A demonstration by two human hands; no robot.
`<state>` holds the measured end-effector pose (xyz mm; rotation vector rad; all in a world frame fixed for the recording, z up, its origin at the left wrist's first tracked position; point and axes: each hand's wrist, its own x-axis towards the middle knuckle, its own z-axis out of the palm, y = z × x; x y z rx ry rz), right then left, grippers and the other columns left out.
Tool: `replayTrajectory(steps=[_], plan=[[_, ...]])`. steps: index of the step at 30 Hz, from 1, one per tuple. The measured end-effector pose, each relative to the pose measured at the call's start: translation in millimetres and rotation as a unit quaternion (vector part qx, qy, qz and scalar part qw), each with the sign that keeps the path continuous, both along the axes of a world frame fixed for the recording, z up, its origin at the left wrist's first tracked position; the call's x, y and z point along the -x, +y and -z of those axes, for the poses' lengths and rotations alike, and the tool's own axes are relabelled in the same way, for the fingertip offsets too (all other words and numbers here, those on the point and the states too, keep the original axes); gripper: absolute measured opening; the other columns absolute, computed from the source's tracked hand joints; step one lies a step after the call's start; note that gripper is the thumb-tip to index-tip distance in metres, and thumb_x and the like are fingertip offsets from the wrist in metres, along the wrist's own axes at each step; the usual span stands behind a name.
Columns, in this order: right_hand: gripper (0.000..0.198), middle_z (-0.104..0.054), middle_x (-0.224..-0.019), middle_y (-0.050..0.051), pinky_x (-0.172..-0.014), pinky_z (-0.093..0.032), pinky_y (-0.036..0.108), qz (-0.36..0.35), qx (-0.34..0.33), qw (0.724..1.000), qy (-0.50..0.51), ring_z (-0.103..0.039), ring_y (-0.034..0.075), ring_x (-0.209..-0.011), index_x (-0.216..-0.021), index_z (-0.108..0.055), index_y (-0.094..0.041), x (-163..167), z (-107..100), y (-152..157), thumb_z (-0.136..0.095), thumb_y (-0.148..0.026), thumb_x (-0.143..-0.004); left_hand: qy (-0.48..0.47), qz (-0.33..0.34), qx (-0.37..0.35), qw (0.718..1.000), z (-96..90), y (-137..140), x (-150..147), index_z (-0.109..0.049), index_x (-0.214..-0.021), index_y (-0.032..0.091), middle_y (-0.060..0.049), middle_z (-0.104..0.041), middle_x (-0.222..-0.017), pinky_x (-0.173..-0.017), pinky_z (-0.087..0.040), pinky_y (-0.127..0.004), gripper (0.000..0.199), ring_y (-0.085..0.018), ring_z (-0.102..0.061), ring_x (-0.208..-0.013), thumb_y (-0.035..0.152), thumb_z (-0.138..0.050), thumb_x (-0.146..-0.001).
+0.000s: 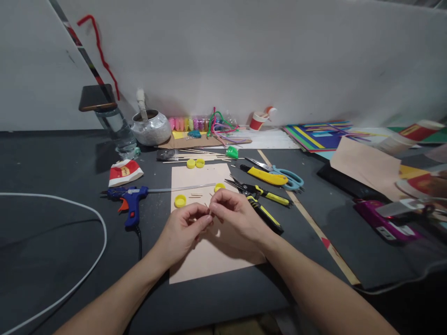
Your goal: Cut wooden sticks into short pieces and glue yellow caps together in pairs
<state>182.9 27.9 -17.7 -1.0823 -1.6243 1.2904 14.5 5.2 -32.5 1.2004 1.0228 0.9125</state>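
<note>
pinching a thin stick [206, 205], left hand [183, 231] and right hand [240, 213] fingertips closed, above pale paper [190, 267]

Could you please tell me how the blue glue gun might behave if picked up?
The glue gun would probably feel rigid, as its body looks like hard plastic. Its black cord would likely trail or tug, and the long glue stick jutting from its back might sweep across the paper.
</note>
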Motion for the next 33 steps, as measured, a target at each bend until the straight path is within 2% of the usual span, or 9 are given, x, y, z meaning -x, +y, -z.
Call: replayTrajectory(steps=[4, 9, 13, 16, 20, 22, 26, 30, 33], plan=[[0.031, -0.048, -0.063, -0.004, -0.061, -0.038, 0.026, 0.063, -0.046, 0.992, -0.099, -0.046, 0.012, -0.061, -0.068, -0.049, -0.02, -7.1, 3.5, 9.4, -0.05, -0.038, -0.093, -0.015, -0.038, 0.008, 0.999, 1.6, 0.8, -0.9, -0.065, -0.089, 0.014, 0.003, -0.062, -0.066, -0.047, -0.04, -0.02, 0.018, -0.007, -0.048, -0.048, 0.031, -0.066, -0.084], [0.022, -0.052, -0.063, -0.004, -0.066, -0.041, 0.029, 0.05, -0.061, 0.952, -0.295, -0.049, 0.013, -0.062, -0.068, -0.056, -0.018, -9.0, 7.6, 9.0, -0.063, -0.026, -0.088, -0.04, -0.078, 0.006, 0.996, 1.7, 4.2, 0.3, -0.055, -0.127, 0.019, 0.004, -0.065, -0.073, -0.048, -0.045, -0.019, 0.042, -0.009, -0.053, -0.054, 0.027, -0.063, -0.086], [0.021, -0.06, -0.075, -0.001, -0.078, -0.049, 0.036, 0.029, -0.055, 0.917, -0.393, -0.059, 0.016, -0.074, -0.077, -0.061, -0.016, -1.8, 9.6, 2.1, -0.065, -0.032, -0.091, -0.054, -0.089, 0.011, 0.995, -0.5, 5.9, -0.4, -0.06, -0.115, 0.017, 0.003, -0.063, -0.073, -0.047, -0.047, -0.019, 0.031, -0.009, -0.055, -0.055, 0.026, -0.064, -0.085], [0.022, -0.064, -0.084, 0.001, -0.084, -0.05, 0.039, 0.033, -0.04, 0.91, -0.411, -0.062, 0.018, -0.083, -0.082, -0.063, -0.015, 0.9, 11.3, 1.1, -0.062, -0.033, -0.094, -0.069, -0.102, 0.03, 0.992, 0.6, 6.9, -0.3, -0.056, -0.102, 0.019, 0.004, -0.063, -0.077, -0.044, -0.047, -0.019, 0.022, -0.008, -0.056, -0.052, 0.026, -0.065, -0.084], [0.023, -0.063, -0.08, 0.0, -0.079, -0.05, 0.036, 0.043, -0.009, 0.934, -0.355, -0.06, 0.016, -0.079, -0.079, -0.062, -0.016, -1.4, 10.2, 2.8, -0.064, -0.034, -0.092, -0.092, -0.101, 0.07, 0.988, 4.6, 9.1, 2.0, -0.052, -0.095, 0.02, 0.007, -0.058, -0.064, -0.035, -0.034, -0.015, 0.016, -0.005, -0.045, -0.039, 0.029, -0.06, -0.086], [0.023, -0.059, -0.072, -0.002, -0.07, -0.049, 0.031, 0.044, 0.018, 0.956, -0.291, -0.057, 0.014, -0.07, -0.076, -0.06, -0.016, -2.3, 9.2, 3.1, -0.065, -0.033, -0.091, -0.098, -0.095, 0.083, 0.987, 6.5, 10.1, 2.4, -0.053, -0.097, 0.019, 0.009, -0.054, -0.059, -0.033, -0.029, -0.014, 0.019, -0.004, -0.039, -0.035, 0.033, -0.061, -0.087], [0.017, -0.052, -0.063, -0.006, -0.055, -0.039, 0.024, 0.036, 0.081, 0.988, -0.126, -0.05, 0.01, -0.058, -0.073, -0.055, -0.018, 1.7, 10.3, -0.4, -0.062, -0.027, -0.085, -0.101, -0.078, 0.09, 0.988, 10.5, 9.2, 0.5, -0.056, -0.099, 0.018, 0.009, -0.052, -0.053, -0.031, -0.027, -0.015, 0.03, -0.004, -0.034, -0.033, 0.041, -0.068, -0.083], [0.024, -0.049, -0.061, -0.006, -0.053, -0.036, 0.024, 0.024, 0.139, 0.99, 0.001, -0.046, 0.01, -0.055, -0.071, -0.05, -0.019, 10.0, 11.4, -5.9, -0.062, -0.036, -0.082, -0.096, -0.07, 0.088, 0.989, 14.3, 6.1, -1.5, -0.056, -0.09, 0.02, 0.011, -0.047, -0.045, -0.03, -0.024, -0.016, 0.027, -0.005, -0.031, -0.031, 0.043, -0.068, -0.083], [0.032, -0.049, -0.058, -0.005, -0.051, -0.033, 0.023, 0.016, 0.167, 0.984, 0.062, -0.042, 0.009, -0.053, -0.068, -0.053, -0.018, 13.7, 11.6, -5.6, -0.072, -0.043, -0.076, -0.088, -0.073, 0.074, 0.991, 14.8, 5.5, -2.4, -0.055, -0.092, 0.021, 0.013, -0.041, -0.044, -0.031, -0.021, -0.016, 0.026, -0.005, -0.028, -0.031, 0.043, -0.066, -0.085]])
